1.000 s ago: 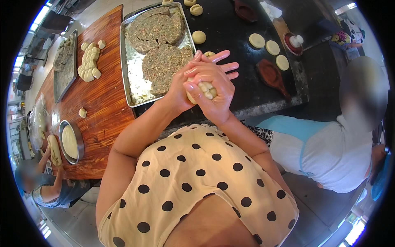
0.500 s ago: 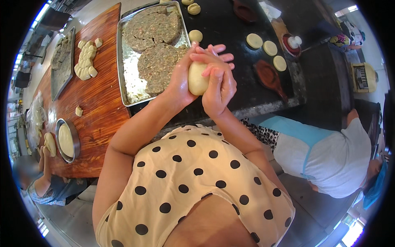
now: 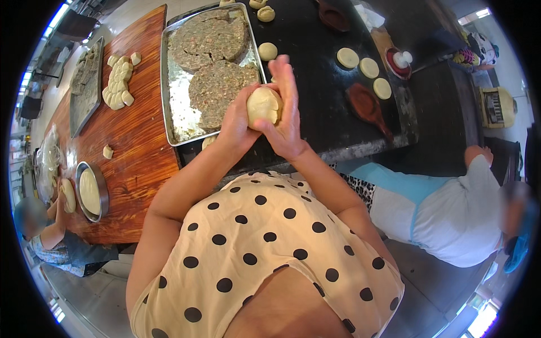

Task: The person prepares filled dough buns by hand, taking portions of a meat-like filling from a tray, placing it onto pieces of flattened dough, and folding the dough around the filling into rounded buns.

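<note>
A pale round dough ball (image 3: 264,105) is cupped between both my hands above the near edge of a black table (image 3: 315,112). My left hand (image 3: 236,125) wraps it from the left and below. My right hand (image 3: 285,112) presses against its right side, fingers pointing up. Just behind them lies a metal tray (image 3: 176,112) holding two flat slabs of minced filling (image 3: 217,93). Small dough balls (image 3: 267,51) sit on the black table beyond my hands.
Three flat dough discs (image 3: 369,67) and a dark wooden mould (image 3: 366,107) lie to the right. A wooden table (image 3: 135,152) at left carries dough pieces (image 3: 118,84), another tray (image 3: 84,90) and a bowl (image 3: 90,190). One person (image 3: 451,208) stands at right, another (image 3: 45,236) at lower left.
The dough ball has been turned and rounded between my palms. My hands have shifted slightly left and my right fingers now stand upright instead of folding over the dough.
</note>
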`<state>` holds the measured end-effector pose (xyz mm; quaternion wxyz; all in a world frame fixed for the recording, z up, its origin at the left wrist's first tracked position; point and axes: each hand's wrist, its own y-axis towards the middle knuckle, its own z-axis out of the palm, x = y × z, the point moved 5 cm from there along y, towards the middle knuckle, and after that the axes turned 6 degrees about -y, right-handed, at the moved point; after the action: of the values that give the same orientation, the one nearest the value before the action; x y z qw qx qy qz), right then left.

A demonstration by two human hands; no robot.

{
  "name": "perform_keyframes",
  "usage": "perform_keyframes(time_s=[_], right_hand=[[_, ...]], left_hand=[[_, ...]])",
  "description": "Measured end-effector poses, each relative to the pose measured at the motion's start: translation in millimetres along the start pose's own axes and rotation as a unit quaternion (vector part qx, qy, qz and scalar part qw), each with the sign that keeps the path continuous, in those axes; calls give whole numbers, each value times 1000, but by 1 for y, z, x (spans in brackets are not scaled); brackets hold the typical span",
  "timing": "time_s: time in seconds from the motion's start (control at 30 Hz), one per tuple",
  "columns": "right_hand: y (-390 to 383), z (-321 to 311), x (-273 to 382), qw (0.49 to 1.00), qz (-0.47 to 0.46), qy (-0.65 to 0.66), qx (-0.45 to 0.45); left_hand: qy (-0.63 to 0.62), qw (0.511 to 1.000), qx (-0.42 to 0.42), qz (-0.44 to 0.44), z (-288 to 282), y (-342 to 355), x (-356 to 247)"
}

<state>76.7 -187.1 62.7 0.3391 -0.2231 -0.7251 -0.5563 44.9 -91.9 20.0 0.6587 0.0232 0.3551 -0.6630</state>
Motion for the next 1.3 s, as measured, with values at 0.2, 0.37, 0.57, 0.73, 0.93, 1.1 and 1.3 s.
perform_keyframes(time_s=[0.2, 0.37, 0.57, 0.73, 0.93, 1.1, 1.3], right_hand=[[-15, -7, -6, 992, -49, -75, 91], [-9, -16, 1, 999, 24, -20, -8], [-24, -9, -21, 999, 18, -42, -9], [-22, -14, -14, 987, -87, -72, 116], [-28, -26, -22, 998, 31, -11, -60], [-46, -7, -20, 992, -73, -96, -36], [-59, 1, -30, 994, -70, -66, -43]], left_hand=[[17, 991, 100, -83, 8, 0, 19], [-25, 991, 67, -111, 16, 14, 18], [9, 998, -49, -45, 6, 5, 21], [-5, 997, 9, -75, -30, 18, 48], [-44, 991, 38, -117, 5, 7, 39], [-97, 993, -35, -63, -40, 19, 60], [-153, 986, -4, -68, -112, 62, 97]])
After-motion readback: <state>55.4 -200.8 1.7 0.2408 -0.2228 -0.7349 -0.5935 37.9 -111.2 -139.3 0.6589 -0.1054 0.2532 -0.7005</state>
